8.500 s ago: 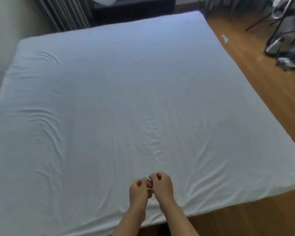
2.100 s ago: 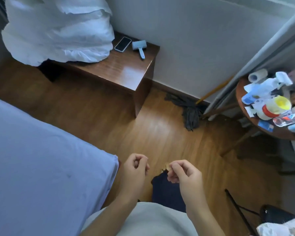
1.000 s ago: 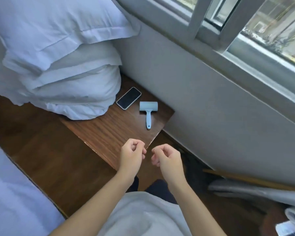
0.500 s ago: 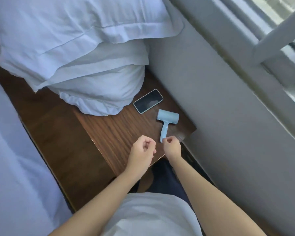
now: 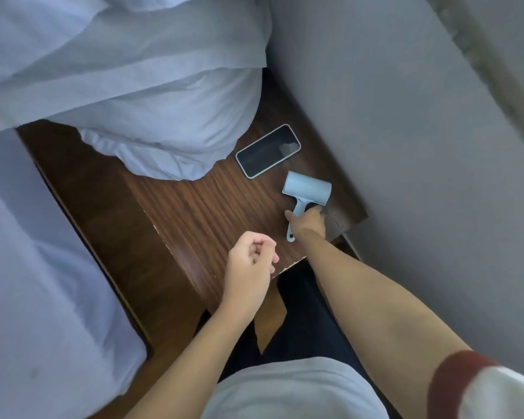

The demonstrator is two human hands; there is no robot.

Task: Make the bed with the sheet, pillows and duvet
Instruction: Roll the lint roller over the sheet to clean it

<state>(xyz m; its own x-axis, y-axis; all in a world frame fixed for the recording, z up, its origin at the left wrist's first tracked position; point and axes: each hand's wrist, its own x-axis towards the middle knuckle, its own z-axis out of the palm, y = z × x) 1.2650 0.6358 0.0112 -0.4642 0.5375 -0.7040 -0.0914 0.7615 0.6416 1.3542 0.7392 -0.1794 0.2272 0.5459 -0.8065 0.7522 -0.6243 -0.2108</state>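
White pillows and bedding (image 5: 152, 95) are piled on a dark wooden nightstand (image 5: 212, 219) beside the bed. The bed's sheet-covered mattress (image 5: 34, 282) fills the lower left. A light blue lint roller (image 5: 307, 189) lies on the nightstand's right side. My right hand (image 5: 306, 222) grips its handle, fingers curled round it. My left hand (image 5: 250, 261) hovers over the nightstand's front corner, fingers loosely curled, holding nothing.
A black phone (image 5: 268, 151) lies face up on the nightstand between the pillows and the lint roller. A grey wall (image 5: 406, 146) runs along the right, close to the nightstand. Wooden floor shows between bed and nightstand.
My right hand has reached forward along the lint roller's handle and closed around it. The view has moved closer to the nightstand. My left hand has stayed loosely curled.
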